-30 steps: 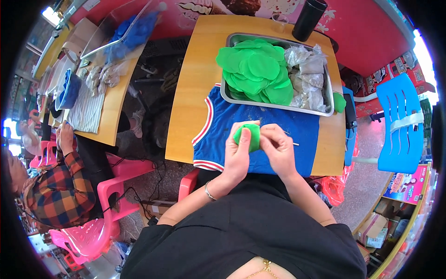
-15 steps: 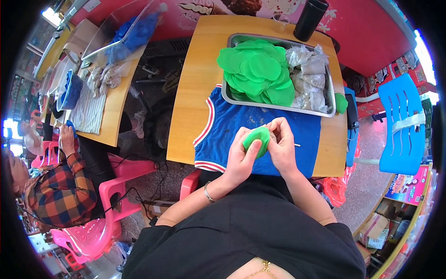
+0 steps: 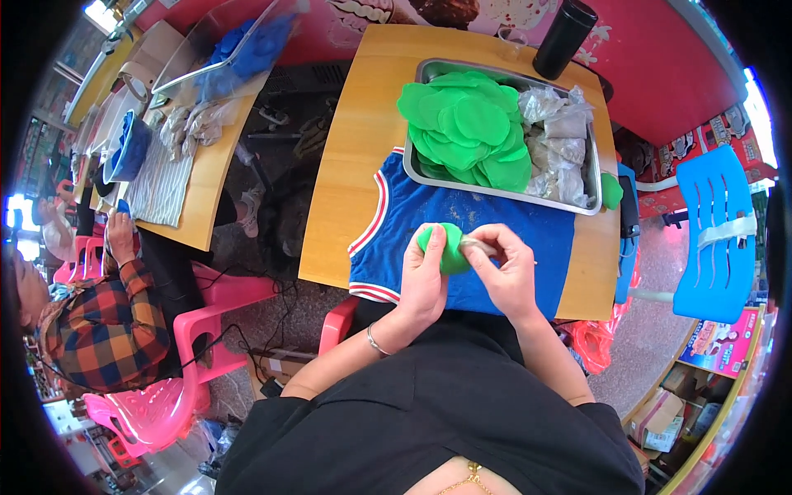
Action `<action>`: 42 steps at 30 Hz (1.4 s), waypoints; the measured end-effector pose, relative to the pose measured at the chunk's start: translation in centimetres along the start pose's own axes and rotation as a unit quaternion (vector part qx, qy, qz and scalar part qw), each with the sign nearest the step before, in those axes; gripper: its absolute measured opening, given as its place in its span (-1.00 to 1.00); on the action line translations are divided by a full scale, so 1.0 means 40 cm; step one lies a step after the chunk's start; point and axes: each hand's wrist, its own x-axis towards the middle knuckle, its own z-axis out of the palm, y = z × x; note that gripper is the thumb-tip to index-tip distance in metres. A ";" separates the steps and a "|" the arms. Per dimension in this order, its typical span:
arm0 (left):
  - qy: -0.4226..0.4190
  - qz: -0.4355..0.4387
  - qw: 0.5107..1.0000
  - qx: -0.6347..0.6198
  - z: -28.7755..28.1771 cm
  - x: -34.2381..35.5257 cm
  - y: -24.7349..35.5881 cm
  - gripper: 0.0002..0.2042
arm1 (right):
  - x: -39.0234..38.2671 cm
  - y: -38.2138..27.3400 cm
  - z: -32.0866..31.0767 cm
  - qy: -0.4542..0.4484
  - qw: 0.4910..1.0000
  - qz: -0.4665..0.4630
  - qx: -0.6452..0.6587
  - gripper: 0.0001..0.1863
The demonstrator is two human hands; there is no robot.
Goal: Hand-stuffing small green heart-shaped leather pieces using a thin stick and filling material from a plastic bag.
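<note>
- Green piece (image 3: 451, 259), round and soft-looking: held between the two hands above the blue garment (image 3: 462, 210) spread on the wooden table (image 3: 340, 194). Half a second ago it showed a broad, slanted oval face; now it appears rounder and more compact.
- Right hand (image 3: 505, 268): earlier bunched at the piece's upper right edge, now drawn level with its right side, thumb and fingertips together; what they pinch there is too small for me to tell.
- Left hand (image 3: 425, 276): clamped on the green piece, thumb upright across the near face, the fingers mostly hidden. Both forearms slant inward; a bracelet (image 3: 377, 340) rings the left wrist.
- Metal tray (image 3: 495, 192), beyond the hands: a heap of flat green discs (image 3: 466, 120) fills its left part, clear bags (image 3: 563, 148) with pale contents its right. Another green piece (image 3: 610, 190) lies just outside the right rim.
- Side table, left: a clear bin (image 3: 216, 73) contains blue material (image 3: 256, 49).
</note>
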 end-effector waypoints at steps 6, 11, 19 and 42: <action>-0.033 -0.026 0.999 -0.027 -0.056 0.010 -0.012 -0.89 | -0.004 -0.016 -0.016 -0.109 0.982 -0.067 -0.141 -0.89; -0.038 0.028 0.999 0.005 -0.034 -0.003 -0.011 -0.87 | -0.017 0.016 -0.002 -0.082 0.975 -0.128 -0.162 -0.83; -0.083 0.146 0.968 0.188 -0.002 -0.011 0.003 -0.78 | -0.003 0.021 0.007 -0.005 0.982 -0.135 -0.131 -0.66; -0.123 -0.292 0.948 0.031 -0.080 0.018 0.064 -0.77 | 0.017 -0.042 -0.055 -0.242 0.967 -0.021 -0.074 -0.67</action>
